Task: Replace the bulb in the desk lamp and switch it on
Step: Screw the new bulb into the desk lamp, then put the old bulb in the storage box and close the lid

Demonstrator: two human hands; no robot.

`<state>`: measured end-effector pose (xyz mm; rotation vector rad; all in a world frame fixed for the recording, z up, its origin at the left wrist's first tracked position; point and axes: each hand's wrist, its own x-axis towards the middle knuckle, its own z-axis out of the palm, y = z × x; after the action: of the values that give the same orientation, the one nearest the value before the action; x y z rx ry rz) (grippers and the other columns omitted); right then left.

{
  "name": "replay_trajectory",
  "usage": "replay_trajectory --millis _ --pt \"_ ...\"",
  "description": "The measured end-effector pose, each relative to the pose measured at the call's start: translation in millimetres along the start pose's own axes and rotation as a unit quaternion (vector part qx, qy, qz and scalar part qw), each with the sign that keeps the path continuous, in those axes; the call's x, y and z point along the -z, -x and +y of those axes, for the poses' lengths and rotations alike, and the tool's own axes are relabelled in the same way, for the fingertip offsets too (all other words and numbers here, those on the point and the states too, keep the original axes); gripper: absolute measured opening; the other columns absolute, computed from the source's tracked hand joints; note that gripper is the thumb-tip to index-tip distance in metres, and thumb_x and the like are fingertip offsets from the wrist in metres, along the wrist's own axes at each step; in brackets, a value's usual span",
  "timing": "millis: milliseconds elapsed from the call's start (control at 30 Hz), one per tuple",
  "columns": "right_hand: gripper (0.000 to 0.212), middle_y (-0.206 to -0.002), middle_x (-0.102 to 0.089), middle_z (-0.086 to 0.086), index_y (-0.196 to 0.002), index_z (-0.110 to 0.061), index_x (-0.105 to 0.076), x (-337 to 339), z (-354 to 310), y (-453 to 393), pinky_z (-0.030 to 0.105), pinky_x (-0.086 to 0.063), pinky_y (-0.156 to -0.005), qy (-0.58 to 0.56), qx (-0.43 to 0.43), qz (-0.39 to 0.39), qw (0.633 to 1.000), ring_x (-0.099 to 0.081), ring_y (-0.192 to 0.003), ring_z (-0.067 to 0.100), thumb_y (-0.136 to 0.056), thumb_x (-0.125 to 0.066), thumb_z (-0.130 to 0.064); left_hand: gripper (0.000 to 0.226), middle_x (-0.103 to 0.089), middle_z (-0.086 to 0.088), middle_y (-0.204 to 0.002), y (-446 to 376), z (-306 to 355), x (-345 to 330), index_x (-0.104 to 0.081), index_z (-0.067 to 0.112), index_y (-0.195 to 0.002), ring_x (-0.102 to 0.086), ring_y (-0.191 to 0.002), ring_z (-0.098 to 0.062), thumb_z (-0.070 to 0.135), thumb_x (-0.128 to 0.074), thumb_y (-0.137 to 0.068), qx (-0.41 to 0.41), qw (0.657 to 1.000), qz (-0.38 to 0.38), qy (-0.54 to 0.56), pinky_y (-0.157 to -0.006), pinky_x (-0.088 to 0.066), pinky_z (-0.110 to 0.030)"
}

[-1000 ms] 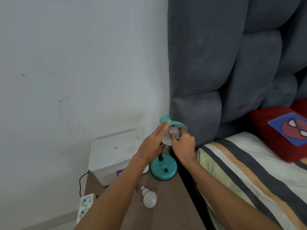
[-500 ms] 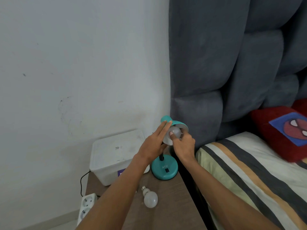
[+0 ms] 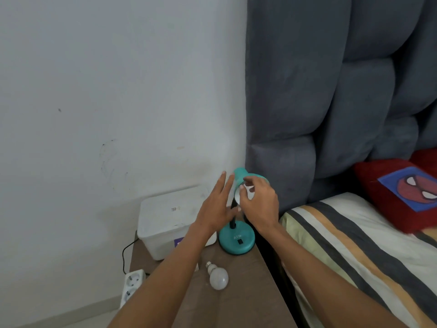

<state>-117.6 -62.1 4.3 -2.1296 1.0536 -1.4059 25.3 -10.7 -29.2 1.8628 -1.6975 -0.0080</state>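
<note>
— Brown bedside surface (image 3: 236,304) is carrying what, left to right?
— A white box (image 3: 170,221), a loose bulb (image 3: 218,278) lying in front, the teal desk lamp (image 3: 237,240).
— And the hands?
— The left hand (image 3: 218,207) is hovering with fingers spread; the right hand (image 3: 260,204) is gripping the bulb in the shade (image 3: 244,194).

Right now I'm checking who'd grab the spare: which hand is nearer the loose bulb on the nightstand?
Left. The left hand hovers open beside the lamp shade, above the loose bulb; the right hand is farther right, at the shade's opening.
</note>
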Motion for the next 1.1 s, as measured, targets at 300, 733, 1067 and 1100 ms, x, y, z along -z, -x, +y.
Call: replay_trajectory --millis 300,733,1067,1100 --pt "0.028 -0.110 -0.068 -0.002 -0.118 -0.019 -0.064 -69 -54 11 0.029 -0.054 -0.083 -0.039 0.040 -0.133 0.990 -0.063 -0.091 0.010 -0.091 -0.061 -0.021 0.077 -0.038 -0.006 -0.163 68 -71 54 -0.036 0.015 -0.158 -0.024 -0.156 -0.025 0.041 -0.070 -0.095 0.155 0.984 0.085 -0.013 -0.123 -0.031 -0.043" --pt "0.062 -0.154 -0.034 0.014 -0.146 -0.018 -0.046 -163 -12 19 0.039 -0.029 -0.113 0.049 -0.131 -0.291 0.946 -0.032 -0.142 0.031 -0.090 -0.065 -0.037 0.108 -0.015 -0.011 -0.171 119 -182 73 -0.027 0.018 -0.161 -0.013 -0.158 -0.030 0.072 -0.072 -0.079 0.389 0.913 0.090 0.083 -0.126 -0.021 -0.050" --pt "0.071 -0.147 -0.050 0.009 -0.145 -0.010 -0.047 -169 2 11 0.033 -0.033 -0.112 0.000 -0.160 -0.308 0.938 -0.045 -0.136 0.026 -0.085 -0.072 -0.039 0.104 -0.029 -0.008 -0.167 113 -185 58 -0.019 0.008 -0.163 -0.031 -0.151 -0.024 0.046 -0.079 -0.087 0.366 0.907 0.130 0.163 -0.124 -0.026 -0.037" --pt "0.071 -0.147 -0.050 0.009 -0.146 -0.010 -0.047 -170 1 11 0.032 -0.033 -0.111 -0.010 -0.167 -0.305 0.938 -0.045 -0.136 0.025 -0.085 -0.073 -0.037 0.103 -0.029 -0.008 -0.167 113 -185 57 -0.018 0.007 -0.163 -0.030 -0.152 -0.024 0.044 -0.079 -0.088 0.367 0.905 0.133 0.166 -0.124 -0.025 -0.035"
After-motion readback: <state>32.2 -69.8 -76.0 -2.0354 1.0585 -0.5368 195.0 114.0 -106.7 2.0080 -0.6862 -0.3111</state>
